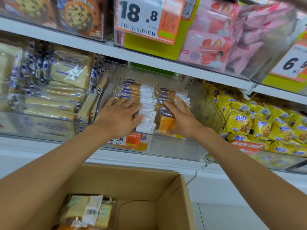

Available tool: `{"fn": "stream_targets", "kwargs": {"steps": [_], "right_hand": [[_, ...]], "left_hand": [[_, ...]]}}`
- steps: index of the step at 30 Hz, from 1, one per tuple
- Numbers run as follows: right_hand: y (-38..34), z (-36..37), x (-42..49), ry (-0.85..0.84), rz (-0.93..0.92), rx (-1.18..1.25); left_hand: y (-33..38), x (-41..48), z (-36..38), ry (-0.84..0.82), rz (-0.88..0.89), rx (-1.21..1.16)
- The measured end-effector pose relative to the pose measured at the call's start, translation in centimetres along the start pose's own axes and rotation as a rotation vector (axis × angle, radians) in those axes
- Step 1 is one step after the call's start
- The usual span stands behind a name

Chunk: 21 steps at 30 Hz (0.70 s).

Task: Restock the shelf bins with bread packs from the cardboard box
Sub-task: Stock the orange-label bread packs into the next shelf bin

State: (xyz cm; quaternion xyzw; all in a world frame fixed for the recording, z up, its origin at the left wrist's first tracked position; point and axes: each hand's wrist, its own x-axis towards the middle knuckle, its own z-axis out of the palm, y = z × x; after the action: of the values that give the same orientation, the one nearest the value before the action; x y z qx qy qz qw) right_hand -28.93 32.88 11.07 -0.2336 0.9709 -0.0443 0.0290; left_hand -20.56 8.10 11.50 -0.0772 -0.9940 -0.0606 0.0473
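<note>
A clear plastic shelf bin in the middle of the shelf holds two rows of bread packs standing on edge, with white and orange wrappers. My left hand lies flat with straight fingers on the left row. Fingers extended, my right hand presses against the right row. Neither hand holds a pack. Below, the open cardboard box contains a few more bread packs at its left side.
A bin of sliced-bread packs stands to the left, a bin of yellow snack bags to the right. The upper shelf carries cookie packs, pink packs and price tags. A white shelf edge runs above the box.
</note>
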Motion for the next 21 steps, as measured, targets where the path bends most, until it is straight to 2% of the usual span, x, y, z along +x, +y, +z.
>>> {"fn": "stream_targets", "kwargs": {"steps": [4,7,10,13,14,16,18,21], "right_hand": [[-0.4,-0.5,0.0,-0.031,0.045,0.04],[-1.2,-1.6,-1.2,-0.006,0.077,-0.005],[-2.4,-2.6,-3.3,0.151,0.06,0.034],[-4.5,-2.4,-6.0,0.407,-0.034,0.205],[-5.6,-2.2,-7.1,0.453,-0.062,0.229],[-7.9,-1.4,-9.1,0.44,-0.102,0.224],[-10.1,0.6,-10.8,0.367,-0.143,0.238],[-12.2,5.6,-13.0,0.227,-0.178,0.277]], "left_hand": [[0.1,-0.2,-0.3,-0.018,0.001,-0.001],[0.1,-0.3,-0.8,-0.001,-0.004,-0.1],[0.4,-1.4,-1.3,0.159,0.038,-0.291],[1.6,-3.9,-2.3,0.3,-0.006,-0.461],[2.0,-4.9,-2.5,0.326,-0.026,-0.479],[2.7,-7.0,-2.5,0.35,-0.043,-0.461],[2.6,-9.0,-1.4,0.25,-0.065,-0.543],[1.2,-12.3,2.8,-0.003,-0.169,-0.578]]}}
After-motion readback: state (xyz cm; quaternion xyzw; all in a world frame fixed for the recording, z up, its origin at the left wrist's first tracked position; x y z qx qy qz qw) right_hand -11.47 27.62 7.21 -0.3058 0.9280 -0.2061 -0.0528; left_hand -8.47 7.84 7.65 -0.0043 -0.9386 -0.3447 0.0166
